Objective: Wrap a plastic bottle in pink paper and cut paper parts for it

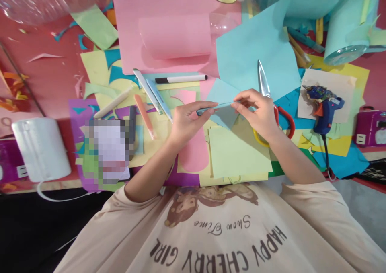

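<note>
Both hands pinch a narrow strip of blue paper [224, 104] held level above the table. My left hand [193, 118] grips its left end between thumb and fingers. At the other end, my right hand [255, 112] closes thumb and fingertips on it. Below the strip lie a light blue paper piece [221, 90] and a pale green sheet [239, 152]. Scissors with red and yellow handles [283, 120] lie beside my right hand, their blades pointing away and the handles partly hidden by my wrist. A black and white marker [181, 79] rests beyond my left hand.
A blue glue gun [327, 108] with a cord sits at right on white paper. A pink-wrapped bottle [177, 35] lies on pink sheets. Light blue wrapped bottles [346, 35] occupy the far right. At left are a white case [41, 149], several pens and paper scraps.
</note>
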`<state>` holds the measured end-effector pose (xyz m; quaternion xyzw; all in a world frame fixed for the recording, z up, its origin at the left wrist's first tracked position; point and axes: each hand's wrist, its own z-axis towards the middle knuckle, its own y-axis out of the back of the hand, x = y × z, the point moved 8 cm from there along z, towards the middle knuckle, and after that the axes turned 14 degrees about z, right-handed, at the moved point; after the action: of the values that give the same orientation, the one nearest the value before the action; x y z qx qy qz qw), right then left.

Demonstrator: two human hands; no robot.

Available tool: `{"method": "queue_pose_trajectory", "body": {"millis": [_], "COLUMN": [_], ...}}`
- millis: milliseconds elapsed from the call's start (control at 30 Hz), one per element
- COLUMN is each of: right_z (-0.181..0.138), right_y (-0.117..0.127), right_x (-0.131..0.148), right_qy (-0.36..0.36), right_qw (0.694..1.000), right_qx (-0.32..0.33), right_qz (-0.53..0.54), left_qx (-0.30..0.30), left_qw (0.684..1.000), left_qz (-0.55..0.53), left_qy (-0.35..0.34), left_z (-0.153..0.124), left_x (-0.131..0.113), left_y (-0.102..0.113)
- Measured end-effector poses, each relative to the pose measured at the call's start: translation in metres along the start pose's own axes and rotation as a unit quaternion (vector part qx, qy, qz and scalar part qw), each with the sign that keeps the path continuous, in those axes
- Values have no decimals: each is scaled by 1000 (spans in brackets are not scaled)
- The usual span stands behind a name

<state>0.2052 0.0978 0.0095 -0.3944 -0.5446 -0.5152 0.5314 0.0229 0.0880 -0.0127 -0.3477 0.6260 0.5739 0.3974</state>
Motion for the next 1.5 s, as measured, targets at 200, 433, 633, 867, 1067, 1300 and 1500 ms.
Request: {"method": "queue_pose_trajectory", "body": {"millis": [200,433,633,867,1067,1300,1500], "right_z": [3,10,9,7,8,1,0], "right_y": [16,18,-1,-2,7,-1,0], "right_x": [6,5,-17,-18,3,2,-11], "right_qy": [56,108,87,93,63,-19,-66], "right_qw": [992,963,929,933,986,995,993], "right_qx": [-47,-12,95,91,40,80,44], "right_qz": [-105,-249,-347,-335,-146,57,84], "left_qx": [-97,-109,-102,-95,-82,34,51], "left_qw": [995,977,952,983,988,999,990], "left_qz": [11,162,270,136,110,-14,-109], "left_qy": [11,-82,-103,-78,-65,-16,75], "left_z": [8,15,17,12,10,4,3], "left_x": [6,2,9,0,-4,-3,6], "left_y": [23,30,21,23,22,0,-9]}}
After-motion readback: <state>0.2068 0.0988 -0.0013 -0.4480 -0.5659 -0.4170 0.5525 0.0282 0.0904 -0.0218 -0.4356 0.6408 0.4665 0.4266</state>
